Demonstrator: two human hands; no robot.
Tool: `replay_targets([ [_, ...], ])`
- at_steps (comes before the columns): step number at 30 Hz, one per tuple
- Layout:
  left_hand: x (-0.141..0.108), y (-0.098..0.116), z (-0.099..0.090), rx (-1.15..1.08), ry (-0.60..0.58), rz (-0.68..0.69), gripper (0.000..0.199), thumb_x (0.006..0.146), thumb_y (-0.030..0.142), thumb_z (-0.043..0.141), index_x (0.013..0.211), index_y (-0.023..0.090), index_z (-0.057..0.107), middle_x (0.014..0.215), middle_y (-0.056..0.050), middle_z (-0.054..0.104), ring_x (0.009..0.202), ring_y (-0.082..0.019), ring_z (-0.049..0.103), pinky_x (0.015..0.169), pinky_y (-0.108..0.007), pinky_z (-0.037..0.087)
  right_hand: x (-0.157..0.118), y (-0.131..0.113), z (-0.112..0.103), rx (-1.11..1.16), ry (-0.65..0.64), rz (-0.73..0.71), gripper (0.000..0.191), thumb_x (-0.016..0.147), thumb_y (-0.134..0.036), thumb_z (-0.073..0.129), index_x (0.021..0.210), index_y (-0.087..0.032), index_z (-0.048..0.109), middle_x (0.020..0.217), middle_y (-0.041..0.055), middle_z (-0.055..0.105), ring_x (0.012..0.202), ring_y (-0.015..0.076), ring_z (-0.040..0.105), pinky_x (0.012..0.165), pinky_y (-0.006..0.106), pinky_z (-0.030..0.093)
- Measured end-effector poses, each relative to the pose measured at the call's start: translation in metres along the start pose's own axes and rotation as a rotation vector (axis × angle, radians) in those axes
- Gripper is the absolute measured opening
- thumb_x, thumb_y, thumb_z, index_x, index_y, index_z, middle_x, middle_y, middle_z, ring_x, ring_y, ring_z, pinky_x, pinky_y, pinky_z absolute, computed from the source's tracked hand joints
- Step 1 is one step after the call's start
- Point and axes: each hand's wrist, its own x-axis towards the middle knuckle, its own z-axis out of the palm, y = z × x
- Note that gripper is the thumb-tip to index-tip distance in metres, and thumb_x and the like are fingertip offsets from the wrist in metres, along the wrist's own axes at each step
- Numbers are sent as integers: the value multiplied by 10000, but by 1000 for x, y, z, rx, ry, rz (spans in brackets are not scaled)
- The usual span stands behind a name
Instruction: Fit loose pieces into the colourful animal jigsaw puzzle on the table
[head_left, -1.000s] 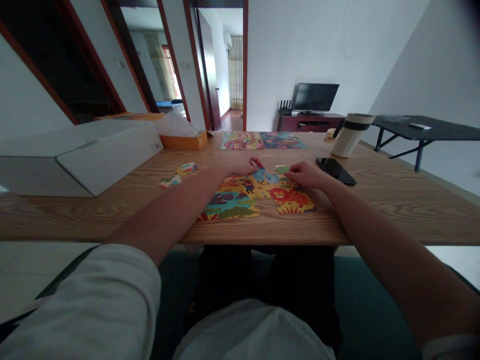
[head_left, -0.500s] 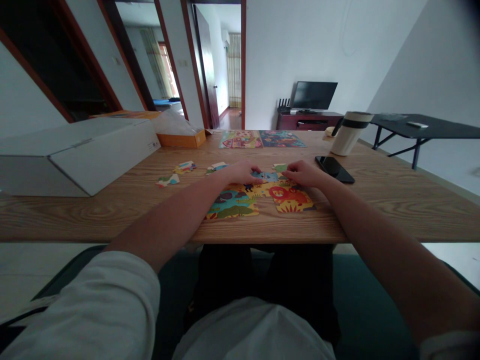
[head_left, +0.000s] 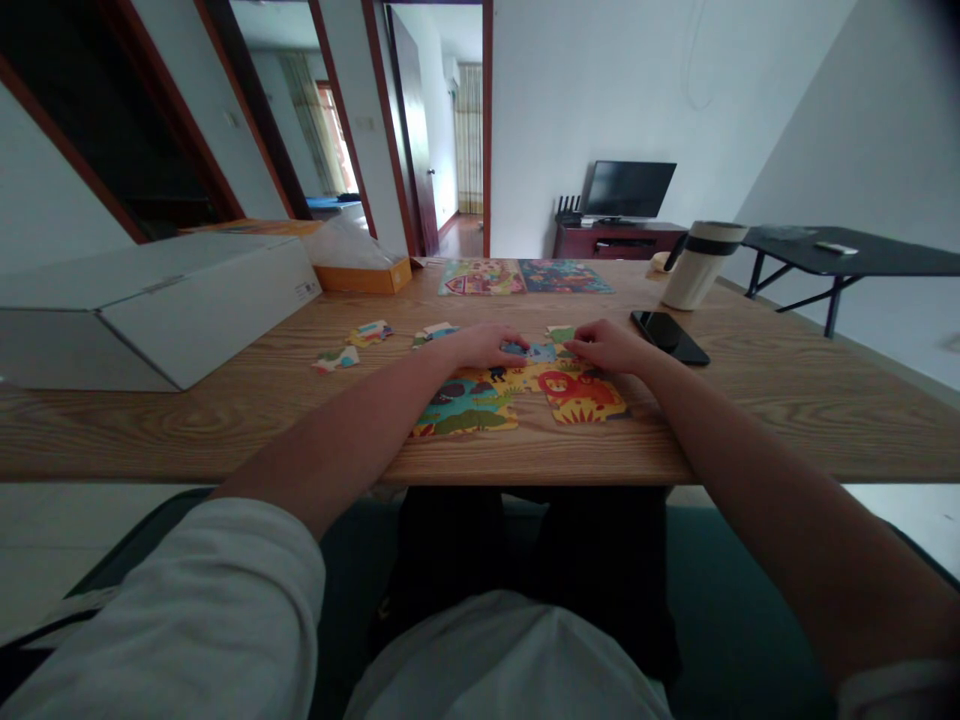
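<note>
A blue puzzle piece [head_left: 540, 352] lies at the top edge of a partly joined jigsaw [head_left: 469, 405] with colourful animals. The thumb and fingers of my left hand [head_left: 486, 347] are closed on its left side. My right hand [head_left: 606, 346] has its fingertips pinched at a green puzzle piece [head_left: 561, 334], just right of the blue one; the fingers cover part of it. Red lions show on the jigsaw's right part [head_left: 581, 392], and bare wood separates it from the green-and-teal left part at the bottom.
Loose puzzle pieces [head_left: 336, 360] lie to the left, some partly behind my left arm. A white box [head_left: 217, 300] and an orange box [head_left: 364, 279] stand at left. Puzzle pictures [head_left: 566, 277] lie at the back. A phone [head_left: 670, 337] and a mug [head_left: 701, 270] are at right.
Both hands stay almost where they were. The fingers of my left hand have shifted slightly on the blue puzzle piece.
</note>
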Motion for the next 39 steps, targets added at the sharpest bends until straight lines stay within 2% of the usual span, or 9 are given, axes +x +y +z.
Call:
replay_targets([
  [6, -2, -4, 0, 40, -130, -87, 621, 954, 666, 363, 1513, 403, 426, 1628, -42, 335, 1473, -325, 304, 1185, -496, 200, 0, 3, 1, 0, 7, -16, 369, 882, -487, 541, 661, -193, 578, 586, 5, 550, 535, 132, 463, 515, 276, 322],
  [9, -3, -3, 1, 30, -184, -124, 647, 946, 697, 313, 1540, 442, 345, 1668, 0, 220, 1514, -345, 201, 1196, -540, 145, 0, 3, 2, 3, 14, -11, 368, 883, -480, 547, 651, -195, 569, 582, 5, 548, 534, 135, 458, 520, 285, 322],
  [12, -5, 3, 5, 40, -199, -177, 672, 972, 656, 238, 1592, 398, 216, 1682, -11, 141, 1528, -362, 138, 1196, -588, 104, 1, 3, 2, -3, 27, -20, 386, 876, -500, 566, 639, -195, 571, 590, 10, 556, 548, 138, 459, 535, 290, 324],
  [16, -5, 14, 11, 122, -183, -193, 697, 1012, 531, 174, 1629, 215, 105, 1679, -94, 119, 1531, -361, 127, 1197, -599, 124, 1, 2, 3, -6, 12, 6, 377, 889, -490, 558, 661, -191, 579, 612, 15, 573, 548, 132, 462, 532, 280, 332],
  [20, -10, 17, 3, 181, -149, -177, 686, 1023, 478, 211, 1602, 110, 238, 1646, -152, 238, 1495, -311, 277, 1195, -461, 244, -1, 0, 1, -9, -13, 32, 355, 907, -469, 539, 697, -187, 589, 635, 20, 594, 553, 136, 488, 521, 277, 332],
  [23, -23, 12, -10, 170, -151, -155, 588, 1014, 491, 293, 1520, 232, 444, 1508, -106, 511, 1314, -286, 538, 1081, -391, 398, -2, -1, -1, -12, -19, 17, 340, 915, -445, 535, 696, -189, 585, 634, 19, 595, 557, 138, 500, 532, 276, 346],
  [25, -34, 7, -15, 138, -123, -130, 553, 1002, 550, 332, 1460, 302, 519, 1406, -70, 615, 1210, -281, 612, 1023, -383, 435, -2, -2, -2, -10, -21, 5, 336, 916, -436, 538, 693, -189, 581, 636, 21, 598, 560, 137, 507, 540, 275, 357],
  [31, -50, -4, -2, 109, -3, 6, 638, 992, 620, 356, 1449, 210, 532, 1508, -96, 514, 1349, -246, 490, 1121, -329, 313, -3, -4, -3, -9, -50, 33, 320, 911, -442, 557, 728, -182, 596, 652, 22, 617, 562, 134, 528, 529, 264, 353],
  [39, -51, -2, -1, 244, -25, 0, 596, 1015, 589, 285, 1449, 263, 531, 1474, -75, 546, 1337, -254, 469, 1129, -375, 265, -2, -3, 0, -24, -48, 23, 328, 924, -435, 543, 717, -187, 600, 648, 12, 611, 564, 130, 509, 541, 270, 353],
])
